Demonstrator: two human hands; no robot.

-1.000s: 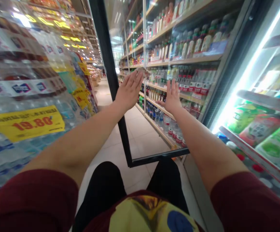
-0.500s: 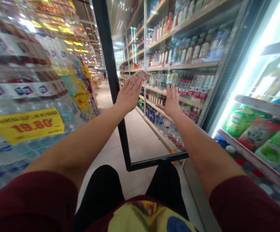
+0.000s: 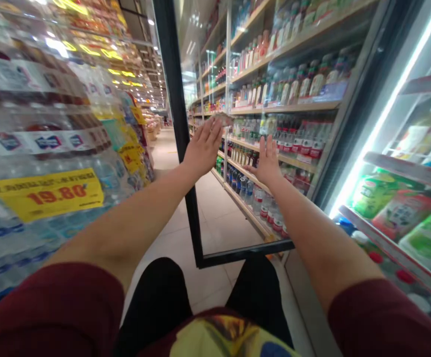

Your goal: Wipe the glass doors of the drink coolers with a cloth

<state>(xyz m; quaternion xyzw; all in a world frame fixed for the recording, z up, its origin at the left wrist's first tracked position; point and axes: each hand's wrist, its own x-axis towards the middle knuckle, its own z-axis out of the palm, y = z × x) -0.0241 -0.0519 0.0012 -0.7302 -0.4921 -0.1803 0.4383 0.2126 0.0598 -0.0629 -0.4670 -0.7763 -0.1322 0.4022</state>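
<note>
Both arms reach forward to an open glass fridge door (image 3: 186, 163) with a black frame. My left hand (image 3: 203, 148) lies flat on the pane with fingers stretched, and a small cloth-like thing (image 3: 223, 119) shows at its fingertips. My right hand (image 3: 268, 159) is also flat on the glass, fingers apart, holding nothing. Through the pane I see shelves of drink bottles (image 3: 293, 84).
The lit fridge interior (image 3: 397, 198) at right holds green and red packs on shelves. Stacked packs of bottled water with a yellow 19.80 price sign (image 3: 48, 194) fill the left. A tiled aisle (image 3: 215, 218) runs ahead between them.
The view has shifted slightly right and down. Both hands stay flat on the glass in nearly the same place.
</note>
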